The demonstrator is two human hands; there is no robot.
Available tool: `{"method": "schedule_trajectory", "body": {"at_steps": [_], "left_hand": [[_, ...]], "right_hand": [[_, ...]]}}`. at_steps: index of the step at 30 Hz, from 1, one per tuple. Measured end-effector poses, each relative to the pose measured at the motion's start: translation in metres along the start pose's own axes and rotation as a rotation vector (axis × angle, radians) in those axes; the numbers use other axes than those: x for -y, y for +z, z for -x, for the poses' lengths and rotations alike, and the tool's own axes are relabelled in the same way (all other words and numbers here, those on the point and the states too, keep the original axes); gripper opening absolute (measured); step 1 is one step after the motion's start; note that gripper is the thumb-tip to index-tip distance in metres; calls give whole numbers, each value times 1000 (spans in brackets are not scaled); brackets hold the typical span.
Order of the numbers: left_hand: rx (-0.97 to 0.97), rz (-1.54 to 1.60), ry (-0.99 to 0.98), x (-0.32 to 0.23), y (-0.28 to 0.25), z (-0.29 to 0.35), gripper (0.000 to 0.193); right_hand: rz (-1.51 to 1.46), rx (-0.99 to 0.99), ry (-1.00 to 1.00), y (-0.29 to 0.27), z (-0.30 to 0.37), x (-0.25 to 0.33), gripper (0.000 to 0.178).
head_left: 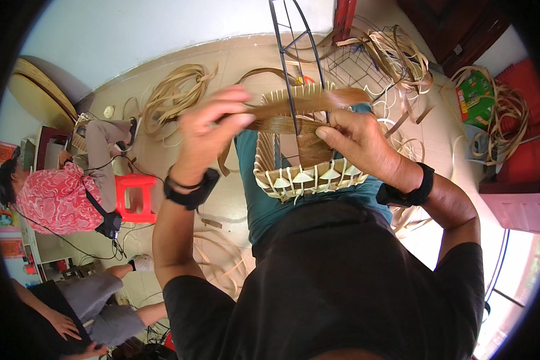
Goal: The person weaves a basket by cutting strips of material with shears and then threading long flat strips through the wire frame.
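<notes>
Brown strip [282, 125] across a black metal frame [282, 50], over a woven basket [309, 181] on the person's lap [252, 210], right hand [357, 141] pinching the strip, left hand [207, 129] blurred, its grip indeterminable, coiled pale strips [174, 93] on the tiled floor [222, 195] beyond.

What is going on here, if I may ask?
A person is handling a brown strip over a basket with a black frame rising from it. The right hand pinches the strip beside the frame; the left hand, blurred, is near the strip's left end. A bundle of loose strips lies on the floor, and a co-worker in a red shirt is to the left.
</notes>
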State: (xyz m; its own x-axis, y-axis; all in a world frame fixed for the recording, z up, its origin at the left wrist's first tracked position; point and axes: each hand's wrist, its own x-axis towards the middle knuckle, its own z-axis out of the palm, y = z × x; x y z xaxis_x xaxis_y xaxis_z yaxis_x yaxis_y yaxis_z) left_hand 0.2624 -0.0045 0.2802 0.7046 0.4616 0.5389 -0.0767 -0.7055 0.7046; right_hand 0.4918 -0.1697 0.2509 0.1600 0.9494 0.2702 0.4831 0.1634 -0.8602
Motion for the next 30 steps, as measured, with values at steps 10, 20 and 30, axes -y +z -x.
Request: {"method": "schedule_trajectory", "body": {"at_steps": [10, 20, 30], "left_hand": [[-1300, -231, -1143, 99, -157, 422, 27], [-530, 116, -652, 19, 13, 155, 19], [-431, 1305, -886, -28, 97, 28, 29]], "right_hand": [[-92, 43, -86, -1, -6, -9, 24], [-87, 12, 2, -3, 0, -9, 24], [-64, 3, 4, 0, 0, -4, 27]]}}
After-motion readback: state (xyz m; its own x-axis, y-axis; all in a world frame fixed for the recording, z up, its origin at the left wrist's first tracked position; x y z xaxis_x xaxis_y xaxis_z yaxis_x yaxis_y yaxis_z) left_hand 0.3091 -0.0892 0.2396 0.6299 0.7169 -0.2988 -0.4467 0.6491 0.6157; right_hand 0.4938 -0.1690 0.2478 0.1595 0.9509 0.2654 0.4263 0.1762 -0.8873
